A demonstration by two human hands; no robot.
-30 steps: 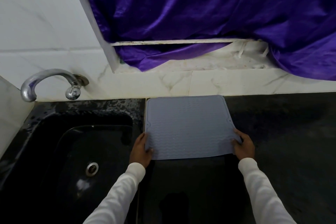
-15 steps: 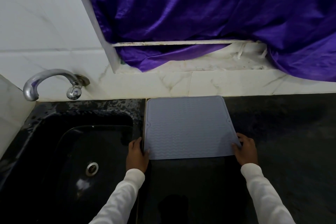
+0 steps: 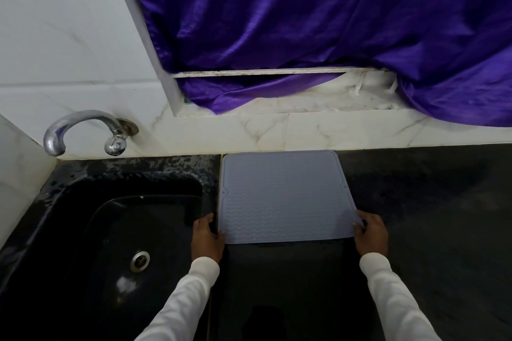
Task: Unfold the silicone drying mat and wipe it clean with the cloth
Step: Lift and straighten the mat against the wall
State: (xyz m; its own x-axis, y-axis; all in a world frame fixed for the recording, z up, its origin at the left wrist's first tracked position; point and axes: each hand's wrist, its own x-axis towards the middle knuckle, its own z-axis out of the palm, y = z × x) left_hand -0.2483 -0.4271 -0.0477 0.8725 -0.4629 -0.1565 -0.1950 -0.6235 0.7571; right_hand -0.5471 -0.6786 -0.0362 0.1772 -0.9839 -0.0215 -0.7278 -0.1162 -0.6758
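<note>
A pale grey mat with a wavy ribbed surface lies on the dark countertop, just right of the black sink, its far edge close to the white marble backsplash. The visible near edge is straight, and it cannot be told whether a further layer is folded beneath. The left hand grips the near left corner of the mat, fingers curled at the edge with the thumb on the upper surface. The right hand pinches the near right corner, where the mat lifts slightly off the countertop. Both arms wear white sleeves. A chrome tap projects from the wall above the sink, whose drain shows at the bottom of the basin. A purple curtain hangs over the ledge behind the countertop.
</note>
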